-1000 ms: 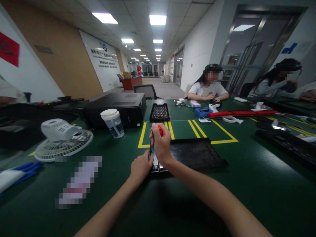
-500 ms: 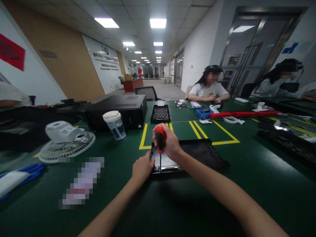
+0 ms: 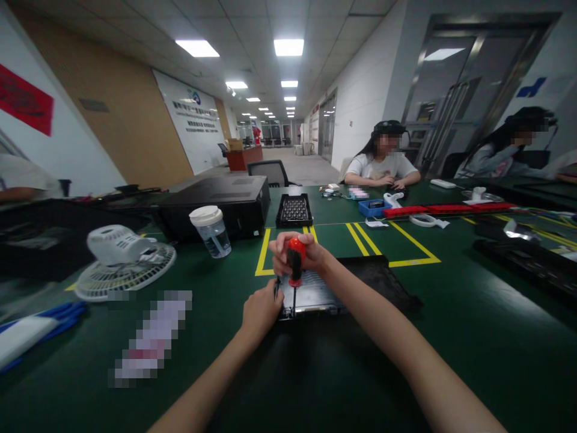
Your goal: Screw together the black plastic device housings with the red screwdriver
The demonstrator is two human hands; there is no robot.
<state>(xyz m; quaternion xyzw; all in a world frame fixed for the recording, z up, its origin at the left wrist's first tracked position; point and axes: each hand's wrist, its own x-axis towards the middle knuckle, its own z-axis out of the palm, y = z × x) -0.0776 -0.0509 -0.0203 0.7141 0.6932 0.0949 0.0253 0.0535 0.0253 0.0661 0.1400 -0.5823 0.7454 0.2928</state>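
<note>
My right hand (image 3: 301,252) is closed around the red-and-black handle of a screwdriver (image 3: 294,264), which stands upright with its tip down on a silver metal part (image 3: 311,294) in a black frame. My left hand (image 3: 260,310) presses against the left edge of that frame, fingers curled on it. A black flat tray (image 3: 383,282) lies just behind and to the right of the part on the green table.
A white desk fan (image 3: 121,258) lies at the left, with a lidded plastic cup (image 3: 211,231) and a black computer case (image 3: 216,201) behind it. A black parts tray (image 3: 293,210) sits further back. Two other people sit at the far right.
My right hand has turned on the screwdriver, showing more of the red handle, and the silver part is now uncovered. The left hand stays on the frame's edge.
</note>
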